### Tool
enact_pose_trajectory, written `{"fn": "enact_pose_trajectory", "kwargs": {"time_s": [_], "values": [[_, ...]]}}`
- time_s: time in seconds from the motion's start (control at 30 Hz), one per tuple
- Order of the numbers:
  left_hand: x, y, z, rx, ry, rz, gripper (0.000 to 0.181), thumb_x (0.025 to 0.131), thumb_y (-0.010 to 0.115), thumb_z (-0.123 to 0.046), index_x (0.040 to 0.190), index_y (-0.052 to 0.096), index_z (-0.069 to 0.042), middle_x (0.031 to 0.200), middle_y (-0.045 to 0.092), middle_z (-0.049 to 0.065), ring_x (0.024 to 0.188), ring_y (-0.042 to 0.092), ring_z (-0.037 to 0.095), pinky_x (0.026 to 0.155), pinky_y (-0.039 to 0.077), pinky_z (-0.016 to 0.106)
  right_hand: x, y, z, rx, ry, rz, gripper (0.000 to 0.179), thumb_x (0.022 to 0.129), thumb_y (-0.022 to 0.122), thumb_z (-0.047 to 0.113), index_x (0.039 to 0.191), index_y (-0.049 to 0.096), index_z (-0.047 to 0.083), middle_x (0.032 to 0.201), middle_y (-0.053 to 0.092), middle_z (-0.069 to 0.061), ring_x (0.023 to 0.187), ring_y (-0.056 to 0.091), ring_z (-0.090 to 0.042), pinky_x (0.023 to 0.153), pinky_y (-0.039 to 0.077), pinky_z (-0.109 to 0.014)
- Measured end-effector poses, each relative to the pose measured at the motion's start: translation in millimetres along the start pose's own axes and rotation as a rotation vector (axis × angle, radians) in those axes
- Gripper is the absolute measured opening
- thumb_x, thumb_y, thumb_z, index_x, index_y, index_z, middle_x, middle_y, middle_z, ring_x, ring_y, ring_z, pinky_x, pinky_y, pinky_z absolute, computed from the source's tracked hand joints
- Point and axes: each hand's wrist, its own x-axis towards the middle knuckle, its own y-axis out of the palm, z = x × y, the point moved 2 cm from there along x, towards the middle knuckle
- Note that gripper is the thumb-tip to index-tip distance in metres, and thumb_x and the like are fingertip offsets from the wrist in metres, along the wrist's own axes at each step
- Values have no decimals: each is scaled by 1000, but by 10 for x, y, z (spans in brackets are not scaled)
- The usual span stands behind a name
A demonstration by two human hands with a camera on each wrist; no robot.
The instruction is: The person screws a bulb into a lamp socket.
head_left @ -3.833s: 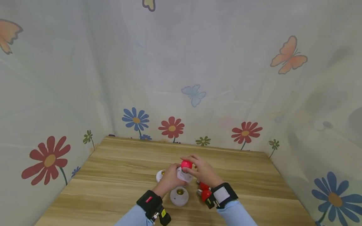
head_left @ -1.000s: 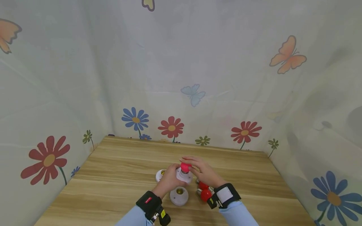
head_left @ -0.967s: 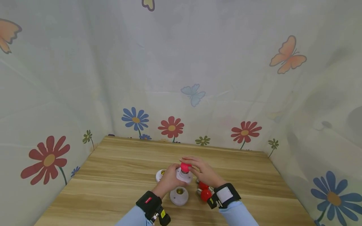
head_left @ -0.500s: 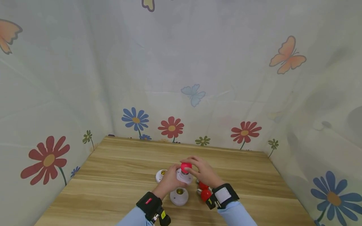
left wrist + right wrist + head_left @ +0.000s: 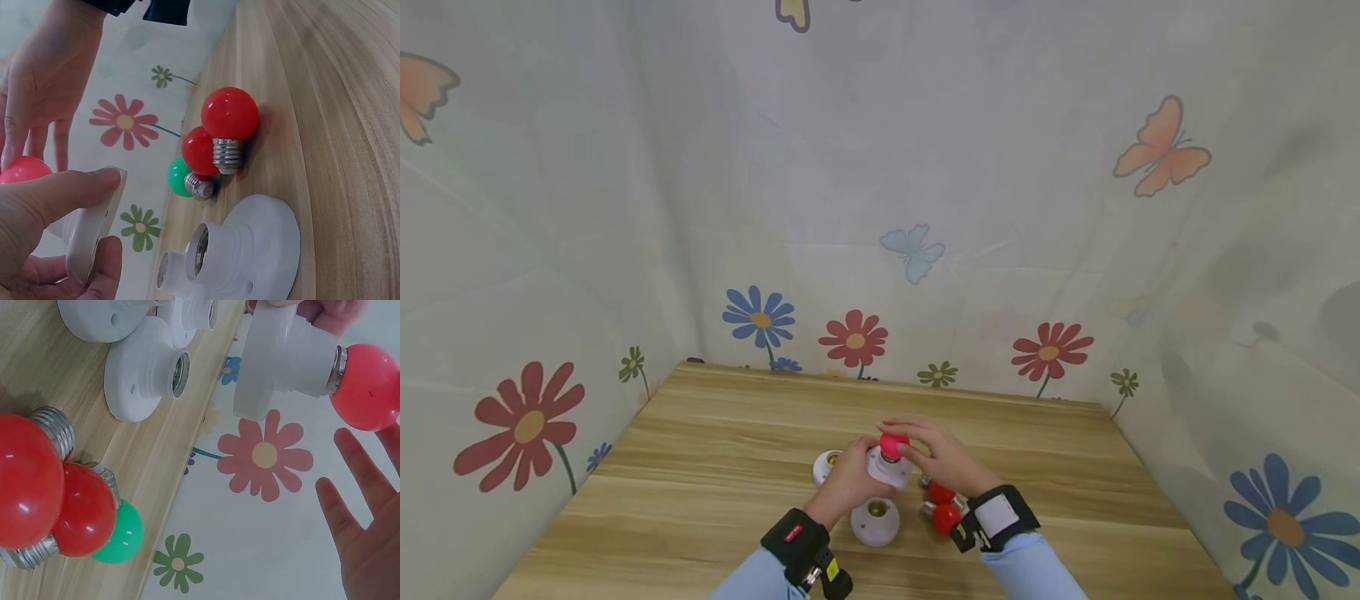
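My left hand [image 5: 848, 479] grips a white lamp holder [image 5: 889, 473] by its round base, thumb on one side and fingers on the other, held up off the table. A pinkish-red light bulb [image 5: 894, 446] sits in its socket; a narrow band of the metal screw base [image 5: 338, 370] shows at the mouth. My right hand [image 5: 951, 461] holds the bulb's globe from above between thumb and fingers. Two of its fingertips [image 5: 326, 487] stand away from the globe in the right wrist view.
Bulbless white lamp holders stand on the wooden table, one in front [image 5: 876, 525] and another [image 5: 822, 468] at the left hand's far side. Beneath my right wrist lie red bulbs [image 5: 230, 112] and a green bulb [image 5: 179, 177]. A flower-printed curtain [image 5: 970, 275] encloses the table.
My right hand's fingers have turned back and forth on the bulb, which sits slightly lower than several seconds ago. The left hand and lamp holder have stayed nearly still.
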Motion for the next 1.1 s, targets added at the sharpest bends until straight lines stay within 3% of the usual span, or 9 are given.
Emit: {"fn": "enact_pose_trajectory", "kwargs": {"time_s": [0.2, 0.43, 0.57, 0.83, 1.1], "values": [[9, 7, 17, -3, -5, 2, 71, 69, 86, -13, 128, 50, 3, 120, 59, 17, 109, 58, 32, 95, 48, 53, 13, 3, 6, -28, 24, -27, 39, 95, 61, 32, 133, 59, 22, 134, 56, 1, 127, 49, -26, 102, 43, -58], [11, 7, 19, -9, -18, 10, 71, 69, 86, -13, 129, 50, 1, 121, 59, 16, 108, 58, 32, 95, 48, 55, 25, 9, 21, -89, 54, -68, 38, 92, 65, 36, 129, 61, 32, 122, 57, 4, 115, 53, -21, 95, 51, -50], [23, 13, 47, -17, -22, 9, 70, 70, 86, -14, 129, 50, 0, 121, 59, 16, 108, 58, 32, 95, 49, 54, 27, 15, 19, -103, 45, -74, 40, 92, 64, 36, 131, 60, 30, 121, 57, 3, 112, 54, -21, 93, 52, -49], [42, 22, 79, -46, -17, 0, 74, 68, 87, -14, 131, 49, 0, 123, 59, 15, 110, 58, 31, 97, 47, 54, -11, -27, -21, -9, -13, -77, 44, 97, 58, 31, 140, 53, 21, 143, 50, -4, 132, 44, -31, 102, 40, -62], [25, 1, 46, -29, -21, 2, 73, 69, 87, -14, 129, 50, 1, 123, 59, 17, 110, 58, 32, 97, 48, 53, 4, -46, -30, 14, -36, 4, 44, 97, 58, 30, 139, 53, 19, 142, 53, -2, 136, 44, -28, 106, 38, -58]]}}
